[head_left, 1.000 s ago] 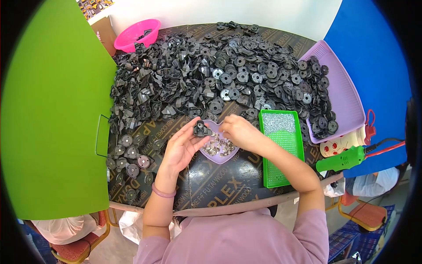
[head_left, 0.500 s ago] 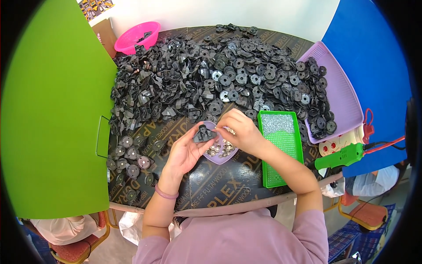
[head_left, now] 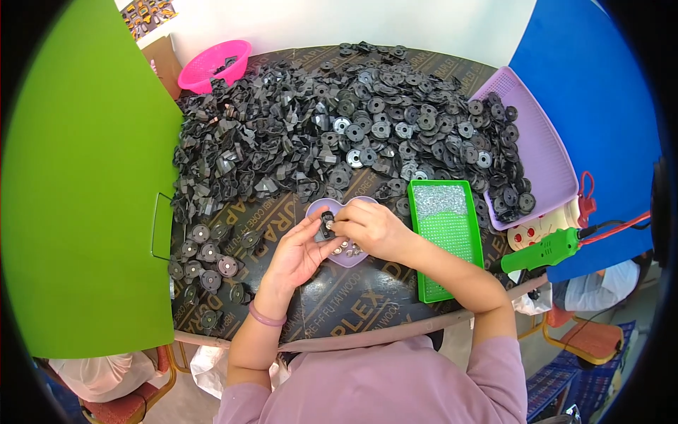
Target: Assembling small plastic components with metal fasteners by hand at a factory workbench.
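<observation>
Black part (head_left: 323,232): left hand (head_left: 293,258) pinches it, half-curled; right hand (head_left: 378,230) closed, fingertips pinching metal piece (head_left: 330,225) against it. Yellow lettering (head_left: 364,316) marks tabletop (head_left: 332,286) at six o'clock.

Heaped black parts (head_left: 318,134) show an assembly workshop.

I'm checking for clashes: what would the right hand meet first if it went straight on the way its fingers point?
The right hand would probably meet the black part in the left hand first; they look close together, though contact is hard to judge.
</observation>
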`<state>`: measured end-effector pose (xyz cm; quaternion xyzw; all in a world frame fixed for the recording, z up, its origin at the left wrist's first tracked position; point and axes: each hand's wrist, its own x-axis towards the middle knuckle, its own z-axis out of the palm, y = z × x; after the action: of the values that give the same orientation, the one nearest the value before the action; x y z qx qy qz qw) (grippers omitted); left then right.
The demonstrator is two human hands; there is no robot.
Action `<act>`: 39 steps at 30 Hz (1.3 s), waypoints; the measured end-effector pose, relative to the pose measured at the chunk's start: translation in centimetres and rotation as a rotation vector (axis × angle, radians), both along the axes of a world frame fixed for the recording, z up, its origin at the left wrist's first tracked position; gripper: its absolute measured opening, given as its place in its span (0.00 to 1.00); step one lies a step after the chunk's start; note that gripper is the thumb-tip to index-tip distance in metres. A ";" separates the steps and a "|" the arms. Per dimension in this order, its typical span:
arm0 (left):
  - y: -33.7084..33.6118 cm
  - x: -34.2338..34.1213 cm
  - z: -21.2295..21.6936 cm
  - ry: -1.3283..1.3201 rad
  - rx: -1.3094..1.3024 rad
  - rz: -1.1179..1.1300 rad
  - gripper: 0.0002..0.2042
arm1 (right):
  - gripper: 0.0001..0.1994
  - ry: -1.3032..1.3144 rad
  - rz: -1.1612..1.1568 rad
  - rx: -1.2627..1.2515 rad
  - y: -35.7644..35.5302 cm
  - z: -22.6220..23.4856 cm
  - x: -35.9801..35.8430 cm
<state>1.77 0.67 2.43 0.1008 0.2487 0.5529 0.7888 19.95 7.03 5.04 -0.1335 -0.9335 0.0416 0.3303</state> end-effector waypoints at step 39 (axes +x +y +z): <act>-0.2 -0.2 -0.7 -0.179 0.021 -0.067 0.15 | 0.19 -0.726 -0.702 -0.232 4.9 -0.2 5.1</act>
<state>1.57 0.45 1.70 0.0675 0.1682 0.5354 0.8250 25.04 11.89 4.86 -0.4800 -0.8763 -0.0176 -0.0378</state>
